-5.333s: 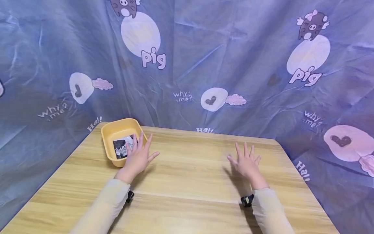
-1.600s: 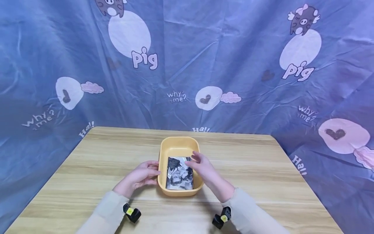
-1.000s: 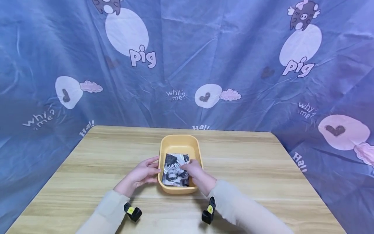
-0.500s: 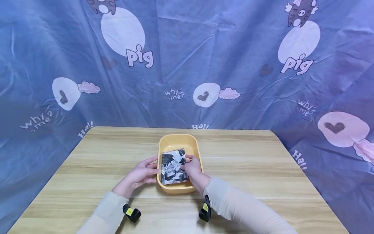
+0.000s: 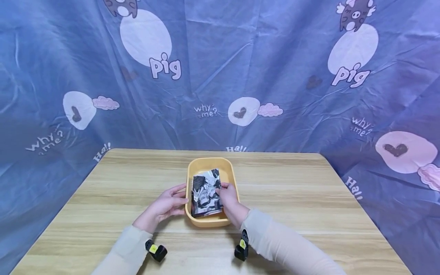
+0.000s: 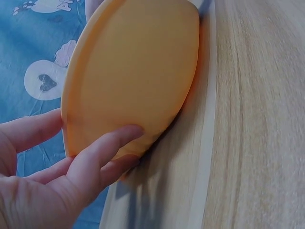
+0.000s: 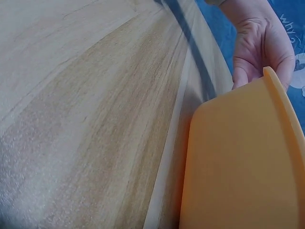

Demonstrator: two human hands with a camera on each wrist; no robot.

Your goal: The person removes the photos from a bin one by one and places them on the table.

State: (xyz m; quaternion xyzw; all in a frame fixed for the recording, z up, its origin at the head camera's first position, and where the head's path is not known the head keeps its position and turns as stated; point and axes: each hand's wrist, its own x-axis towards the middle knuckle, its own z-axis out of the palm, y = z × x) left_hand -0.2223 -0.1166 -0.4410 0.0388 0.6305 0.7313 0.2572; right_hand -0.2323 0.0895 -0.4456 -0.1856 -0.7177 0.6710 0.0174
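Observation:
A yellow rectangular plastic tub (image 5: 210, 223) stands near the middle of the wooden table. Inside it, a glossy black-and-white photo (image 5: 206, 194) lies askew, its far right corner raised. Along its near edge, another layer shows underneath. My right hand (image 5: 231, 198) reaches into the tub and pinches the photo's right edge, thumb on top; the fingers beneath are mostly hidden. In the right wrist view the tub's wall (image 7: 243, 162) conceals those fingertips. My left hand (image 5: 166, 204) holds the tub's left side, thumb at the rim and fingers (image 6: 102, 148) against the outer wall.
The wooden table (image 5: 302, 191) extends on both sides of the tub. Behind it and at the sides hangs a blue printed curtain (image 5: 213, 76). A black wrist camera (image 5: 156, 250) sits below the left hand, another wrist camera (image 5: 241, 246) below the right.
The tub came from the far left to the middle. My right hand entered it and took the photo's edge; the photo then turned and its far right corner rose. My left hand stays at the tub.

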